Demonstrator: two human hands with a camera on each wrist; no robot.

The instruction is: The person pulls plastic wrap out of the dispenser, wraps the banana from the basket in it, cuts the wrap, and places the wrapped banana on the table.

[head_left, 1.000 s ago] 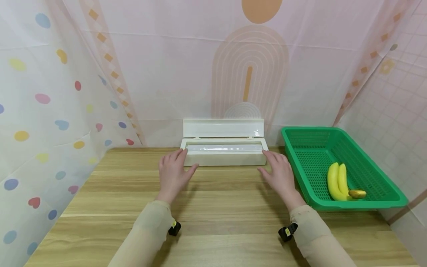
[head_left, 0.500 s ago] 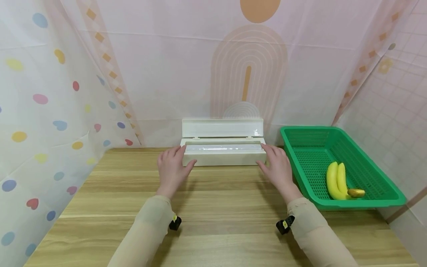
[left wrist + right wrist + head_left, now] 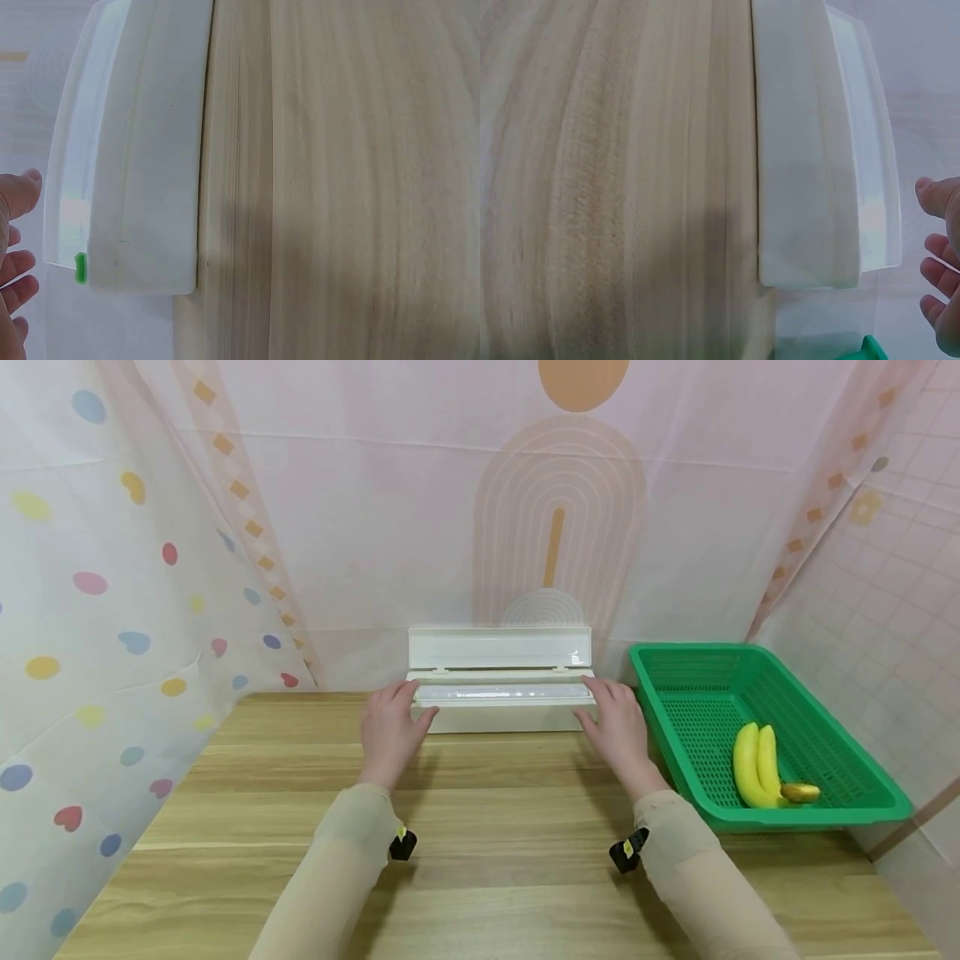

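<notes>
A long white box [image 3: 504,720], which looks like a cling-film dispenser, stands at the back of the table with its lid [image 3: 500,642] raised. A clear, shiny roll [image 3: 501,692] lies inside it. My left hand [image 3: 388,739] is at the box's left end, fingertips near the top corner and thumb in front. My right hand [image 3: 621,731] mirrors it at the right end. Neither hand grips anything; their fingers are extended. In the left wrist view a small green piece [image 3: 81,268] shows at the box's end, with the left hand's fingers [image 3: 19,264] apart from it.
To the right stands a green plastic basket [image 3: 675,777] holding yellow bananas [image 3: 748,768]. The wooden table [image 3: 510,835] meets a patterned cloth wall [image 3: 360,543] behind the box. Another dotted cloth [image 3: 105,693] hangs at the left.
Both hands have moved slightly forward and a little closer together at the ends of the box. The box, its raised lid and the basket stay in place.
</notes>
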